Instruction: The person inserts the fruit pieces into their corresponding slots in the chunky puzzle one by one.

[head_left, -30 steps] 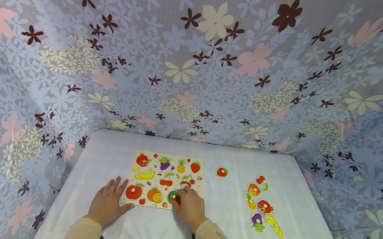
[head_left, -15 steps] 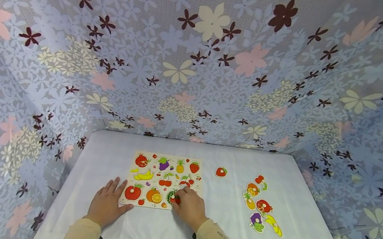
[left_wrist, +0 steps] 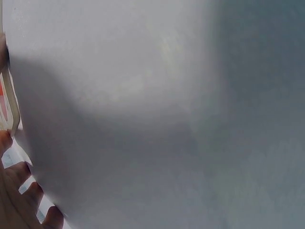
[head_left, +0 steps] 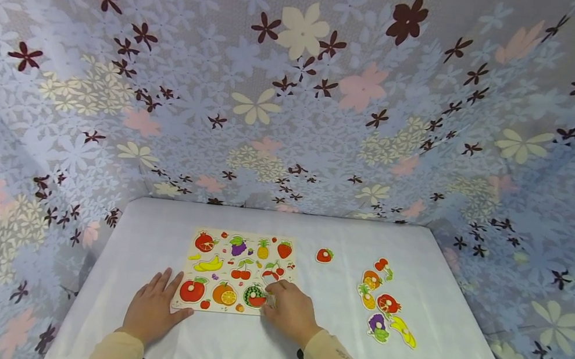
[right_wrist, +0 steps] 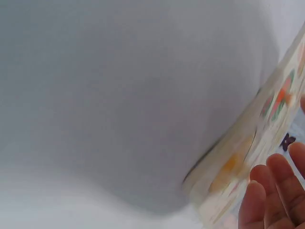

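Note:
In the head view, a pale fruit puzzle board [head_left: 223,308] lies on the white table. My left hand [head_left: 153,309] rests with spread fingers at the board's left edge. A watermelon piece [head_left: 254,299] with a small white knob lies at its printed place, bottom right. Just right of that piece is my right hand [head_left: 291,313], its fingertips over the board and apart from the knob. The right wrist view shows its fingers [right_wrist: 281,183] loosely extended, with nothing between them. An apple piece [head_left: 191,291] with a knob sits at the board's lower left.
A strawberry piece [head_left: 324,256] lies right of the board. Farther right are loose cherry [head_left: 382,265], orange [head_left: 372,279], pineapple [head_left: 367,299], pomegranate [head_left: 388,303], grape [head_left: 378,326] and banana [head_left: 403,332] pieces. A flowered cloth [head_left: 294,116] hangs behind the table.
My right hand has let go of the watermelon piece and drawn slightly to the right, so more of the piece shows. The left hand stays at the board's edge. The head view has shifted a little.

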Tool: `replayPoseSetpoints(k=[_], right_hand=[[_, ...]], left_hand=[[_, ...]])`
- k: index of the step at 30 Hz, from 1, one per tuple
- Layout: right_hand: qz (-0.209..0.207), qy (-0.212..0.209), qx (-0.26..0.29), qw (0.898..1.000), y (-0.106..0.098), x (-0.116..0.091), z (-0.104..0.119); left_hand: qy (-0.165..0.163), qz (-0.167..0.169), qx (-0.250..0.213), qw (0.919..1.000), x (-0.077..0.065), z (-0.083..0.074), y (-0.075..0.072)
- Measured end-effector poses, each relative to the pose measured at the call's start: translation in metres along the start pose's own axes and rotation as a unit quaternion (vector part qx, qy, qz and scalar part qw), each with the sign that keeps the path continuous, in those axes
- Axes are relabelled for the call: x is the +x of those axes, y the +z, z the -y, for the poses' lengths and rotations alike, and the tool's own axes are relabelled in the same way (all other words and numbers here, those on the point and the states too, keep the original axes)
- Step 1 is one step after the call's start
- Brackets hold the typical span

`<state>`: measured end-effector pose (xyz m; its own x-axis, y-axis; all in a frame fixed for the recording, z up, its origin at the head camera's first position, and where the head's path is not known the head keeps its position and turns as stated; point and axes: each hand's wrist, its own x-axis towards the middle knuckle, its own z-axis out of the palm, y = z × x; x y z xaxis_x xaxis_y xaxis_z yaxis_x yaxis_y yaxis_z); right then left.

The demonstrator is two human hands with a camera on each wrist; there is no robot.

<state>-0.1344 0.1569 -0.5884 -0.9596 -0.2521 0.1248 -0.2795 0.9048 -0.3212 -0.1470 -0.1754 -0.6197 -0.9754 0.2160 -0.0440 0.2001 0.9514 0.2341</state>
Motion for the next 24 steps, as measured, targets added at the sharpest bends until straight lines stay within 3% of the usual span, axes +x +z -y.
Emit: replayPoseSetpoints(k=[5,10,18,24], right_hand=[[-0.008,0.016,0.013,1.000,-0.014,-0.014,-0.024],[-0.024,0.081,0.029,0.996,-0.030,-0.032,-0.060],[-0.036,0.198,0.019,0.979,-0.053,-0.072,-0.123],[-0.031,0.256,0.000,0.966,-0.065,-0.107,-0.157]], left_hand=[[0.002,-0.003,-0.006,1.0000,-0.001,0.001,0.001],[0.000,-0.003,-0.003,1.0000,-0.003,-0.001,-0.003],[0.009,-0.015,-0.002,0.9998,-0.004,0.001,-0.003],[0.014,-0.020,-0.004,0.9997,-0.003,0.002,-0.001]])
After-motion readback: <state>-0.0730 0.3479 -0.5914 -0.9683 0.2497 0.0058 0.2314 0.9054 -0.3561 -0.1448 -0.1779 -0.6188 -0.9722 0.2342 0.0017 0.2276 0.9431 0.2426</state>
